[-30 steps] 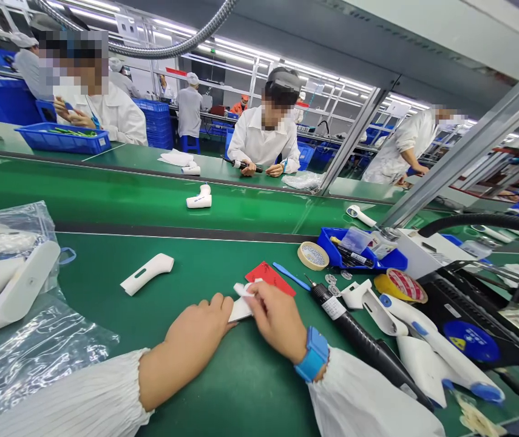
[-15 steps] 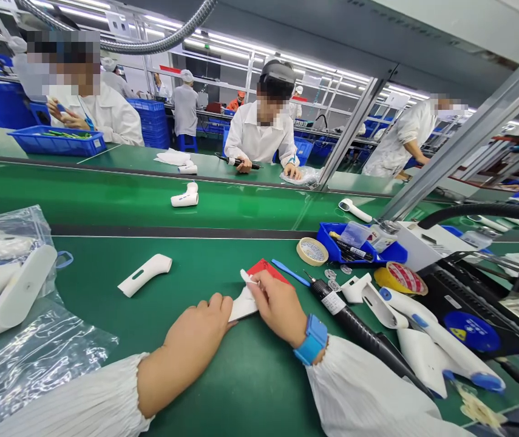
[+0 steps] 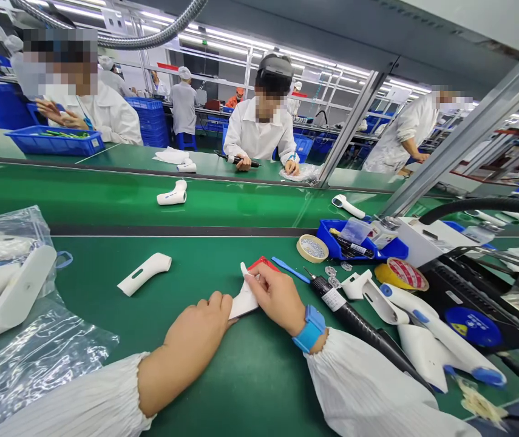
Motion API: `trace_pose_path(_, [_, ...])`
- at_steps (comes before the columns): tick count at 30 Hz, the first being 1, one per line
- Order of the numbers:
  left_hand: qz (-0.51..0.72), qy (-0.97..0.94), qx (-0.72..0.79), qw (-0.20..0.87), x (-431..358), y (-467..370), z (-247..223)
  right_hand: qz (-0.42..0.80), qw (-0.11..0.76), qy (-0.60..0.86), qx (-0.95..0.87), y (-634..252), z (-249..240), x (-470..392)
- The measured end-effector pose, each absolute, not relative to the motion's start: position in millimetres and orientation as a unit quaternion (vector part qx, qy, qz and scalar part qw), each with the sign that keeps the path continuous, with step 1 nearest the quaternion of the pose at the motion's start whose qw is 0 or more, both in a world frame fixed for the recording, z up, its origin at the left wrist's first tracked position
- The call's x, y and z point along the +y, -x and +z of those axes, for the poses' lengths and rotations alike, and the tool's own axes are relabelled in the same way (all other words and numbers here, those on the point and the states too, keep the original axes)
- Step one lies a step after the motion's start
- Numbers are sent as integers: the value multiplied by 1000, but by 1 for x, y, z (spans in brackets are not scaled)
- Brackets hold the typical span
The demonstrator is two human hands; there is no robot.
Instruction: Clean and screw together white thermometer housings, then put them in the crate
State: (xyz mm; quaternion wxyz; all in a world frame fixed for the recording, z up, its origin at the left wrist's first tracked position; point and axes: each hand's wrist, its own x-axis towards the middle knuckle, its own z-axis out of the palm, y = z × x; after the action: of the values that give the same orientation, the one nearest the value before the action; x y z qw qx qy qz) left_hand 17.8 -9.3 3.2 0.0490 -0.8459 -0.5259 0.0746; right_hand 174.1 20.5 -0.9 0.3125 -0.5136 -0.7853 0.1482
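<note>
Between my two hands is a white plastic housing (image 3: pixel 243 301), low over the green bench. My left hand (image 3: pixel 202 328) is closed around its near end. The fingers of my right hand (image 3: pixel 277 294) are closed on its far end, where a small white tip sticks up; whether that tip is part of the housing I cannot tell. A red piece (image 3: pixel 263 263) shows just behind my right fingers, partly covered. Off to the left, a white housing shell (image 3: pixel 145 274) with a slot lies on the bench. A blue pry stick (image 3: pixel 290 270) and a black electric screwdriver (image 3: pixel 345 318) lie right of my right hand.
Plastic bags with white shells (image 3: pixel 13 291) cover the left side. At right are a blue tray (image 3: pixel 393 250), tape rolls (image 3: pixel 312 249), white thermometer-like devices (image 3: pixel 441 334) and a black machine (image 3: pixel 468 291). A conveyor (image 3: pixel 250 209) runs across; co-workers sit beyond it.
My right hand has shifted slightly on the white housing, and less of the red piece shows. On the conveyor, the white parts have moved left.
</note>
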Motion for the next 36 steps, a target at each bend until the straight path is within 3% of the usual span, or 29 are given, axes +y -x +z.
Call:
trace_pose_path(8, [79, 847, -526, 27, -6, -15, 1, 208, 351, 488, -772, -178, -9, 9])
trace_pose_path(13, [85, 846, -526, 20, -5, -16, 3, 214, 330, 463, -794, -178, -13, 8])
trace_pose_path(19, [73, 844, -530, 16, -5, -17, 10, 172, 355, 550, -736, -204, -5, 34])
trace_pose_path(25, [22, 850, -525, 24, -9, -15, 24, 50, 453, 594, -663, -231, 12, 47])
trace_pose_path(29, [18, 846, -533, -1, -10, -14, 33, 237, 496, 525, -650, -214, 14, 31])
trace_pose_path(32, [20, 843, -537, -20, -10, -15, 38, 382, 425, 459, -680, -194, 11, 15])
trace_pose_path(36, [18, 847, -531, -22, -11, -14, 36, 434, 344, 474, -685, -178, 10, 6])
